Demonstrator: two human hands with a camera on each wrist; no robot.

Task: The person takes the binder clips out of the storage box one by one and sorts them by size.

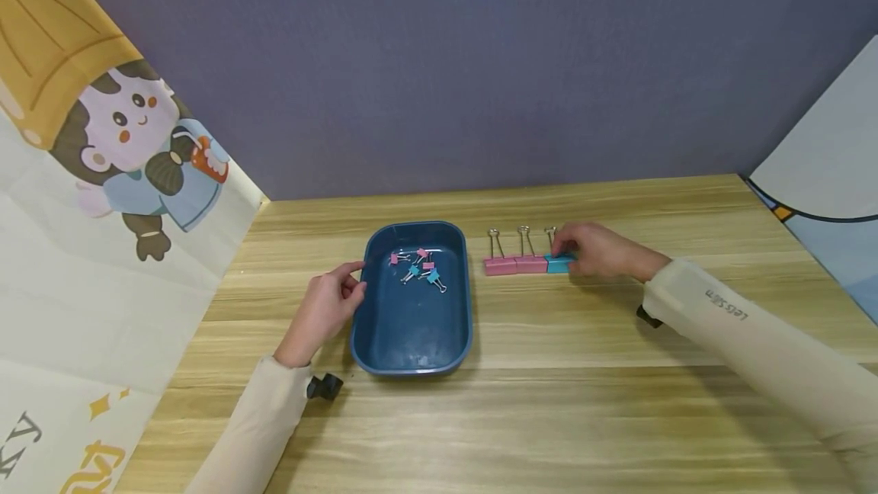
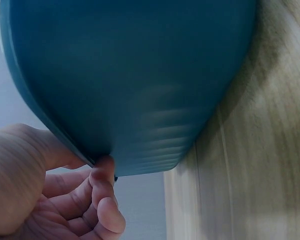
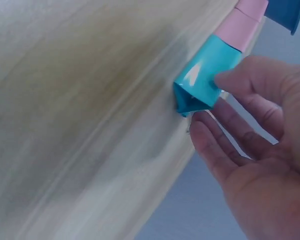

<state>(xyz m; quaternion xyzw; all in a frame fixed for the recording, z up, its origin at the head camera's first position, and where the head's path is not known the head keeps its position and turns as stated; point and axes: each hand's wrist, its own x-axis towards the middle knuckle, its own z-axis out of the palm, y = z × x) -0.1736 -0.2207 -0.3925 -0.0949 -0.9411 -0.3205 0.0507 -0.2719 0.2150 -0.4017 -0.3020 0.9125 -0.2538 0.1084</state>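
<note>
A large blue binder clip (image 3: 207, 70) stands at the right end of a row, and my right hand (image 1: 600, 250) pinches it, thumb on its face and fingers behind. To its left, end to end, are two large pink binder clips, the middle one (image 1: 531, 264) and the far-left one (image 1: 500, 266). Their wire handles point toward the back. My left hand (image 1: 328, 303) pinches the left rim of a dark blue plastic tray (image 1: 411, 334) between thumb and fingers. Inside the tray's far half lie several small pink and blue binder clips (image 1: 434, 276).
Everything stands on a wood-grain table (image 1: 549, 425). A grey-blue panel (image 1: 480, 67) rises along its back edge. On the left hangs a white cloth with a cartoon figure (image 1: 137, 120), and another printed cloth (image 1: 823, 143) is at the right.
</note>
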